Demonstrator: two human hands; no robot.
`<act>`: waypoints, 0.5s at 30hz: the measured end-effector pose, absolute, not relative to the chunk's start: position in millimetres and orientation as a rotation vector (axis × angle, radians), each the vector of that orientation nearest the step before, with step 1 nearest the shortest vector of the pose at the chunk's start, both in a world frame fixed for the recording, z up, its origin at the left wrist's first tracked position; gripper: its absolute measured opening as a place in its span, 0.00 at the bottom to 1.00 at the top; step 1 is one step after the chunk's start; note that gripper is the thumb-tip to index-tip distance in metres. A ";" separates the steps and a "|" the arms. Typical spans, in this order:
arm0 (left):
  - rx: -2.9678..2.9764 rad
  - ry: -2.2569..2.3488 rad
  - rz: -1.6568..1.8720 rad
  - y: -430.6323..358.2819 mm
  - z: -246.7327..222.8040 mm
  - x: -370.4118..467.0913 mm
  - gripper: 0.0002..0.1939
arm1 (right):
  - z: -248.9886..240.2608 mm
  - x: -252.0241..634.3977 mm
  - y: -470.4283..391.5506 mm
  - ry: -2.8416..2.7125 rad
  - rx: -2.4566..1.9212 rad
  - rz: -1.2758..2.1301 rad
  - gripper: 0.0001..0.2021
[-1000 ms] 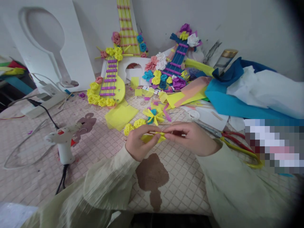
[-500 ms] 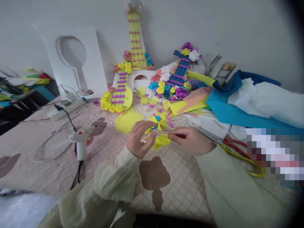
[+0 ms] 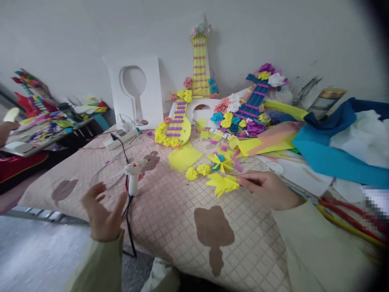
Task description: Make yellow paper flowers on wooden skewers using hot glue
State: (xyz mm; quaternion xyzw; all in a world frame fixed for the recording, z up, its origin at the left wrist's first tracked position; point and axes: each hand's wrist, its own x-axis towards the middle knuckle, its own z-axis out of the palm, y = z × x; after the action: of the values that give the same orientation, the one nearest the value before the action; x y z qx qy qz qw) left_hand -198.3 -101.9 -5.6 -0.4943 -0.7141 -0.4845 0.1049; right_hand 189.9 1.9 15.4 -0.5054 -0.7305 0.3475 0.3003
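Note:
Between the fingertips of my right hand (image 3: 264,187) is a yellow paper flower (image 3: 223,184) with pointed petals, held by one end above the tablecloth. My left hand (image 3: 105,211) is empty, its fingers apart and curved, just in front of the white hot glue gun (image 3: 133,178) that stands on the table with its cord trailing down. Behind the held flower lies another yellow star-shaped paper flower (image 3: 222,163) with blue beneath it. Two crumpled yellow paper rosettes (image 3: 197,172) rest to its left, near flat yellow paper sheets (image 3: 184,157).
Paper-decorated guitars stand along the wall, one yellow (image 3: 179,125) and one blue (image 3: 251,103). A white board (image 3: 152,81) with a cut-out leans there, near a power strip (image 3: 120,138). Scissors (image 3: 334,211) and blue paper (image 3: 343,142) lie right. Another person's hand (image 3: 6,132) shows far left.
My left hand has let go of the yellow flower and moved left toward the glue gun, opening. My right hand still holds the flower. The view has turned left.

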 end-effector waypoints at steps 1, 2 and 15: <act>-1.526 -2.246 -1.327 -94.9 -7.1 -207.1 0.29 | 15.3 189.5 1.8 -1.927 -1.340 0.929 0.15; -1.611 -2.369 -1.212 -86.9 -8.2 -213.2 0.27 | 15.2 189.2 1.7 -1.911 -1.339 0.938 0.15; -1.802 -2.419 -1.216 -58.9 0.7 -183.9 0.19 | 19.3 185.2 -1.5 -1.683 -1.334 1.175 0.16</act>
State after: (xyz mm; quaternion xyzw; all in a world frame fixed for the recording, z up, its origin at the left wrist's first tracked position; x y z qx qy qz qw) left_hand -183.9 -58.9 0.7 -0.5532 -0.7426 -0.3734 -0.0553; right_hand 185.2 -1.5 19.3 -0.5124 -0.6465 0.4513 0.3402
